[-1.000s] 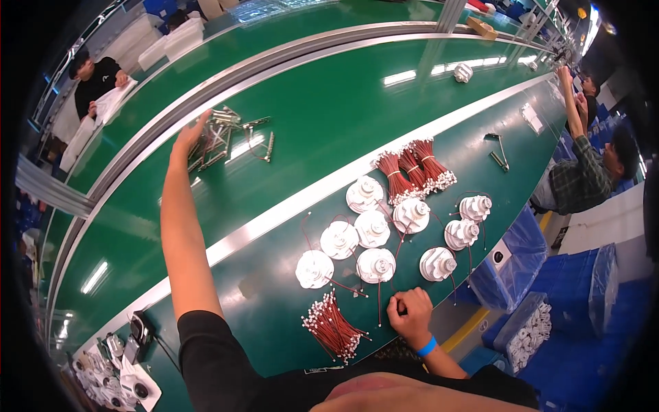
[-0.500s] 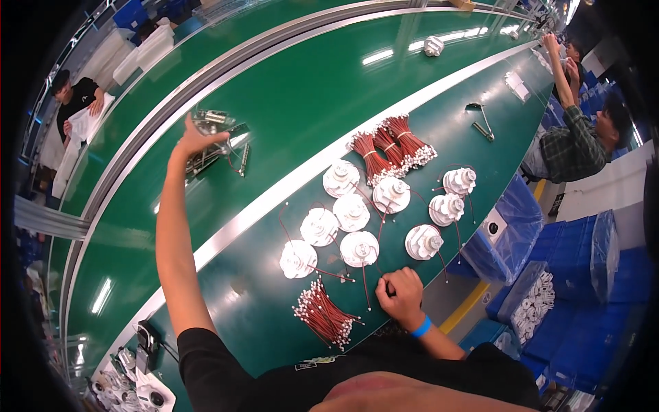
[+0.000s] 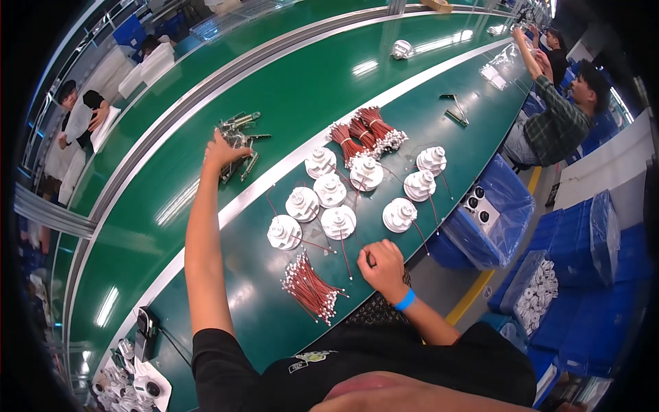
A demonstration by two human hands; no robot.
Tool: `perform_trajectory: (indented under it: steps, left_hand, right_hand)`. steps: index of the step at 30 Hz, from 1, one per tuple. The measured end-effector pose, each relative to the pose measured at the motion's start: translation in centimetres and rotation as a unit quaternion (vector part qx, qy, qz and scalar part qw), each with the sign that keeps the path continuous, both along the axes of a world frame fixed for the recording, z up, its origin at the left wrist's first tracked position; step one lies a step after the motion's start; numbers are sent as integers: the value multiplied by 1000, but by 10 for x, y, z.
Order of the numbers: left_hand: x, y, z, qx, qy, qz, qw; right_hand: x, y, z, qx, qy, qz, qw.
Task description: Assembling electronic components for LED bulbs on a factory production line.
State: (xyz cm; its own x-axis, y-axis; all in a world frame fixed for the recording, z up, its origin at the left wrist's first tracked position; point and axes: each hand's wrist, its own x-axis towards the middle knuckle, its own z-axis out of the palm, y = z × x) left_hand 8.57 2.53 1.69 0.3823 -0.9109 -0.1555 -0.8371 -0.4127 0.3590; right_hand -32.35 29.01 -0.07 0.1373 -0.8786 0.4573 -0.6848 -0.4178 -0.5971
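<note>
At the far left, beyond the rail, a person (image 3: 84, 118) holds a white sheet (image 3: 104, 127). At the lower left, white parts (image 3: 115, 388) lie beside a black device (image 3: 146, 329) on the dark green table (image 3: 244, 288). The left hand (image 3: 220, 152) reaches across onto the brighter green surface (image 3: 322, 89), thumb and fingers spread wide at the near edge of a heap of slim metal pieces (image 3: 238, 124). On the table come six white round parts (image 3: 284, 232), several trailing thin wires, with a loose sheaf of red wires (image 3: 311, 285) just below them and tied red wire bundles (image 3: 368, 134) above. The right hand (image 3: 384, 268), a blue band (image 3: 406, 299) at its wrist, is curled near the table's edge; I cannot tell whether it holds anything. Beyond it stand three more white round parts (image 3: 419, 185), then two joined metal strips (image 3: 455, 113) farther up. Right of the table are a plastic-lined blue bin (image 3: 509, 237) and a co-worker in a plaid shirt (image 3: 559, 127), arms raised.
</note>
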Motion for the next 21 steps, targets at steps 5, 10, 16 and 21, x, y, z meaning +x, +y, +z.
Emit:
perform_trajectory:
  steps: [5, 10, 16, 21]
  left_hand:
    - [-21, 25, -13, -53, 59, -129, 988]
    - [-14, 30, -13, -28, 85, -73, 993]
    - [-62, 40, 32, 46, 233, -24, 971]
    - [-88, 41, 17, -63, 250, -49, 965]
  right_hand:
    - [-1, -2, -4, -3, 5, -3, 1000]
    - [5, 2, -2, -3, -13, 4, 1000]
    - [0, 2, -6, -9, -23, -17, 1000]
    - [1, 3, -4, -14, -29, -21, 999]
